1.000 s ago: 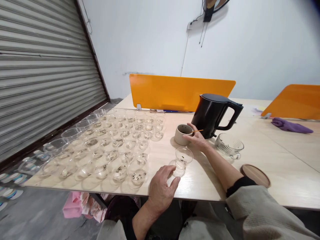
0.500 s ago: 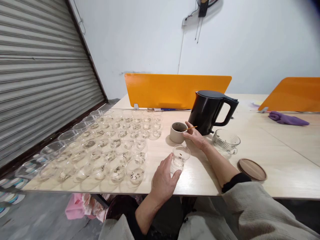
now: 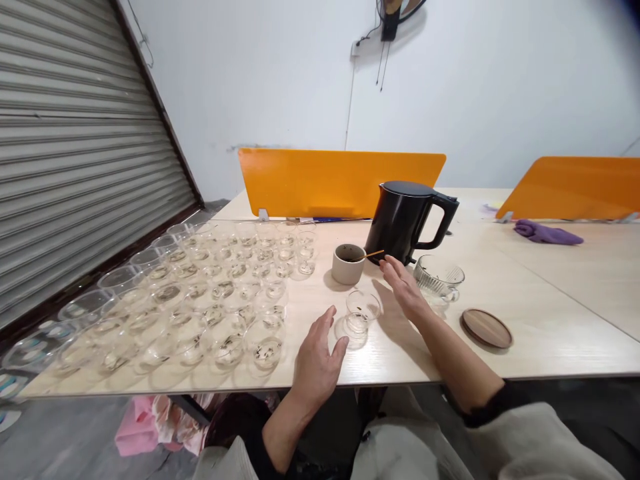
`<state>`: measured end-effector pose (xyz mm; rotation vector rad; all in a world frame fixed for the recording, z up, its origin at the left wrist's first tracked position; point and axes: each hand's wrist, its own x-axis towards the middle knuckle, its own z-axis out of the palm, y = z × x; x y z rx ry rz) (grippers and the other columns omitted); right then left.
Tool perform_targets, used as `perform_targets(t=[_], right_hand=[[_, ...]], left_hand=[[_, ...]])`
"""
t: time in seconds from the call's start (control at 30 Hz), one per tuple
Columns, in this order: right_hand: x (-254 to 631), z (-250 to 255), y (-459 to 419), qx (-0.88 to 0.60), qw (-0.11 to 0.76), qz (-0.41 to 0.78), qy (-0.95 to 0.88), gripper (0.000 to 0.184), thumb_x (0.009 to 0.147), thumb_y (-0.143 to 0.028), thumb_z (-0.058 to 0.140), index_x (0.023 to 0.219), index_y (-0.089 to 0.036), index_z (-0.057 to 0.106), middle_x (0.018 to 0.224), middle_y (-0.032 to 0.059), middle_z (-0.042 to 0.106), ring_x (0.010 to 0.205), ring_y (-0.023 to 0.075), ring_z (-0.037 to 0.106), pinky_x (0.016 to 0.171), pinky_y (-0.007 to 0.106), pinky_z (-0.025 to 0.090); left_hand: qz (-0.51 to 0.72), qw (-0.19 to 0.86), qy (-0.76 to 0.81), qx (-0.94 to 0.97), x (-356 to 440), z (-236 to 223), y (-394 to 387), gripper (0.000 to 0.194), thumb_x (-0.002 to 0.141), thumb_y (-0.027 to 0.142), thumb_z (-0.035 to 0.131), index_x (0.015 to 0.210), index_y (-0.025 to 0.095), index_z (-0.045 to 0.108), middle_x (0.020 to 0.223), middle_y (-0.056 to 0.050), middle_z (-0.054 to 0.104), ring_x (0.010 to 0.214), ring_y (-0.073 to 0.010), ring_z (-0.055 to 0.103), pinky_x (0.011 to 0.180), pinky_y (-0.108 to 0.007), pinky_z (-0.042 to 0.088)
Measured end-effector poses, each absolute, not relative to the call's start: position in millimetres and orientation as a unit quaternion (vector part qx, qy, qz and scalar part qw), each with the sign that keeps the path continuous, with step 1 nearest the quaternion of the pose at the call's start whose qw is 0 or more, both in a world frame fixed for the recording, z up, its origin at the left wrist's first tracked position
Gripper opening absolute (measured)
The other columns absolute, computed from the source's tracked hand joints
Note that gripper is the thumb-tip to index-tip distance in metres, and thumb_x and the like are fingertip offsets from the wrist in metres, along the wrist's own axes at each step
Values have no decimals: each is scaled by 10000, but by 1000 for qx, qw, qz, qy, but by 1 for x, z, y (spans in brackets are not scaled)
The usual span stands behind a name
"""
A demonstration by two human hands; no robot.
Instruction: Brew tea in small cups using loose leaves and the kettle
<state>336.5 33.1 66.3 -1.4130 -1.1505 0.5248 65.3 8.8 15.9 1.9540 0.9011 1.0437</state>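
Observation:
A clear plastic cup [image 3: 358, 323] with a few dark bits at its bottom stands near the table's front edge. Just left of it, my left hand [image 3: 317, 360] is open, thumb and fingers apart, holding nothing. My right hand [image 3: 404, 291] hovers open beyond the cup's right side, fingers stretched out, near the base of a black electric kettle [image 3: 397, 223]. Between kettle and clear cup sits a pale ceramic cup [image 3: 348, 271] containing something dark. A thin orange-brown stick [image 3: 375, 253] leans out over its rim.
Rows of clear cups [image 3: 265, 352] with dark bits in them cover the table's left side. Right of my right hand are a ribbed glass cup [image 3: 439, 279] and a round wooden lid or coaster [image 3: 486, 328]. Orange dividers [image 3: 340, 183] and a purple cloth [image 3: 547, 233] lie farther back.
My left hand has let go of the clear cup and moved slightly left. My right hand has come off the ceramic cup, leaving the stick in it. The view has shifted slightly right.

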Motion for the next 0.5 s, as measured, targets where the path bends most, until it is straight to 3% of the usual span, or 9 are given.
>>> perform_targets(t=[0.13, 0.3, 0.5], right_hand=[[338, 71, -30, -610, 629, 157, -455, 487, 956, -584, 628, 1333, -276, 624, 1372, 93, 668, 1311, 285, 612, 1153, 530, 469], [362, 83, -82, -612, 691, 51, -381, 357, 941, -533, 673, 1195, -283, 690, 1140, 59, 729, 1109, 259, 694, 1029, 508, 559], [412, 115, -60, -624, 705, -2, -336, 373, 895, -552, 698, 1143, -273, 690, 1167, 68, 716, 1129, 273, 678, 979, 496, 580]], left_hand=[[424, 376, 345, 749, 64, 13, 8, 562, 975, 289, 572, 1519, 202, 464, 1509, -146, 574, 1373, -274, 582, 1144, -488, 501], [426, 387, 349, 740, 66, 13, 7, 533, 975, 304, 585, 1493, 214, 494, 1487, -139, 593, 1328, -268, 616, 1153, -493, 493], [425, 386, 353, 739, 67, 12, 6, 518, 974, 323, 583, 1472, 197, 514, 1467, -141, 606, 1311, -270, 624, 1152, -500, 498]])
